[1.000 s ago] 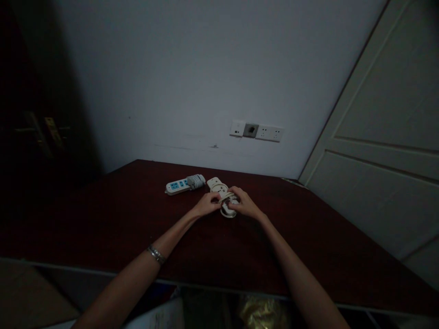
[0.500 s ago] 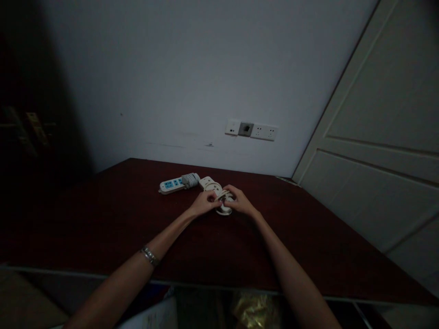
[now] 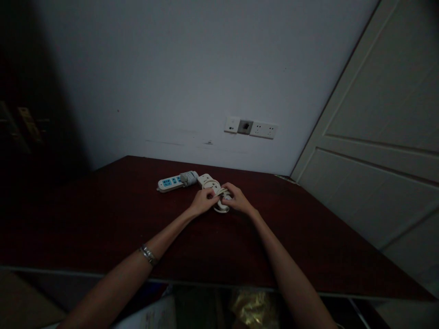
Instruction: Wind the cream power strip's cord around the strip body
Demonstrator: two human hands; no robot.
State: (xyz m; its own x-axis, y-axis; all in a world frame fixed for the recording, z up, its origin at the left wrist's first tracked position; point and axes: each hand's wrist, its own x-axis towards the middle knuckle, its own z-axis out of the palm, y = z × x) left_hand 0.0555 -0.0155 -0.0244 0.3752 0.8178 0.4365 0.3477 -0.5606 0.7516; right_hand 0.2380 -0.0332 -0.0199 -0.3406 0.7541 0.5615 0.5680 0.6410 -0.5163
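A cream power strip (image 3: 208, 182) with its cord wound around it lies on the dark red table (image 3: 103, 228). My left hand (image 3: 202, 201) and my right hand (image 3: 236, 199) meet over its near end, fingers curled on the coiled cord (image 3: 222, 209). Left of it lies a white power strip with blue sockets (image 3: 170, 182), its grey cord bundled at the right end. A metal bracelet (image 3: 148, 254) sits on my left wrist.
Wall sockets (image 3: 250, 127) are set in the white wall above the table. A white door (image 3: 384, 137) stands at the right. A dark door with handles is at the far left. Below the table's near edge lie papers and a yellowish bag (image 3: 254, 308).
The view drifted slightly. Both hands stayed on the cream strip's cord, with only small finger movement.
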